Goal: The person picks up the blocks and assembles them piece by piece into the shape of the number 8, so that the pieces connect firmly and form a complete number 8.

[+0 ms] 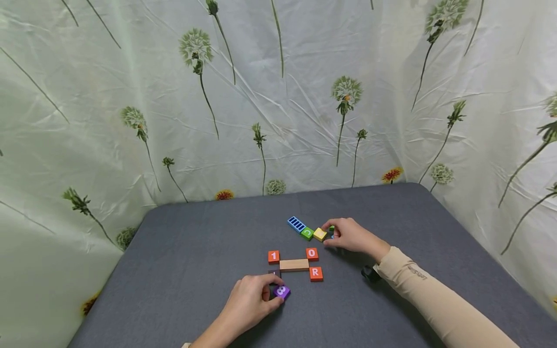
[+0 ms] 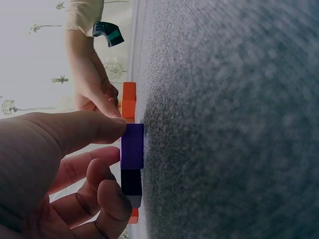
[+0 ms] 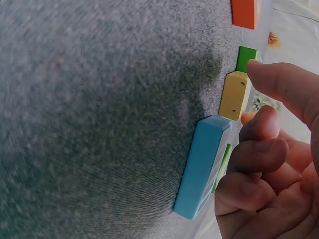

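Pinching the purple block marked 8 (image 1: 282, 292) between thumb and fingers, the left hand (image 1: 249, 298) is nearest the person, in front of and slightly left of the plain wooden block (image 1: 294, 265) that lies on the grey worktop (image 1: 196, 251). A red block marked 1 (image 1: 273, 257) sits at the wooden block's far left corner, and a dark block (image 1: 275, 274), partly hidden by the fingers, at its near left corner. Beyond the wooden block, a blue block with dark bars (image 1: 297, 224) slants towards a green block (image 1: 307, 234). At its far right corner is a red block marked 0 (image 1: 312, 253); at its near right corner, a red block marked R (image 1: 316, 274). Farther back to its right, a yellow block (image 1: 320, 235) is held by the right hand (image 1: 353, 236) between thumb and finger, with a light blue block (image 3: 202, 167) just beside it, mostly hidden under that hand from above.
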Action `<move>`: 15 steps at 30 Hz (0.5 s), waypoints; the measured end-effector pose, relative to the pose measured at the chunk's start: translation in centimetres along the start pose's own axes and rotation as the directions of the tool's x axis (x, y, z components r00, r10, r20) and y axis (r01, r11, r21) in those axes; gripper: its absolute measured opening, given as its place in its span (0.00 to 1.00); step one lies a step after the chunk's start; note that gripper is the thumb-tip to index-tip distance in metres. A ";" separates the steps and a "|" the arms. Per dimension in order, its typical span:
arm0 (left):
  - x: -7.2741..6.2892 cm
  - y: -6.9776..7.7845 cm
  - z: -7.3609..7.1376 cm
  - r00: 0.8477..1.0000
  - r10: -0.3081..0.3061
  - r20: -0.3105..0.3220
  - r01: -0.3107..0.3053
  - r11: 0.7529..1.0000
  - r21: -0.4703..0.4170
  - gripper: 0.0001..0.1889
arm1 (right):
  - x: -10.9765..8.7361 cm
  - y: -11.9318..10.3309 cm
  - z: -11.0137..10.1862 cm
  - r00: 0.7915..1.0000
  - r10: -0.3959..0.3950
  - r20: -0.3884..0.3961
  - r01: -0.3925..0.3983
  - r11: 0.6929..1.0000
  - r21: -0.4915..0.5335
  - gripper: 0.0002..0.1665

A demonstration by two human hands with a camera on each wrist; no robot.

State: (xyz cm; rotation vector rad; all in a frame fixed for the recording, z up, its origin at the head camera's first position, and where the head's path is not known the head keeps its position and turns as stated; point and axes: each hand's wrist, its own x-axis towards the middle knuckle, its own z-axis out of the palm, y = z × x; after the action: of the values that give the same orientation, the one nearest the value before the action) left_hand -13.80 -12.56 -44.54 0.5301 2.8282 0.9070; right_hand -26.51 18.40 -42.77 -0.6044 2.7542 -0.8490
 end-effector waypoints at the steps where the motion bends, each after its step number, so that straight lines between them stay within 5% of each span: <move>1: 0.0 0.0 0.0 1.000 0.001 -0.001 -0.001 1.000 0.000 0.12 | 0.0 0.0 0.0 1.000 0.001 0.002 -0.001 1.000 0.001 0.24; 15: 0.0 -0.1 0.0 1.000 0.009 -0.012 -0.009 1.000 0.007 0.13 | 1.1 0.3 0.4 0.999 0.034 -0.005 -0.034 0.999 -0.032 0.23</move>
State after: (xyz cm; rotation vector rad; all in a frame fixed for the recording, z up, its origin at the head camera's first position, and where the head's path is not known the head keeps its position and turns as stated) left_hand -13.79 -12.60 -44.61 0.5407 2.8426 0.9056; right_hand -27.42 17.92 -43.36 -0.5603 2.7793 -0.8007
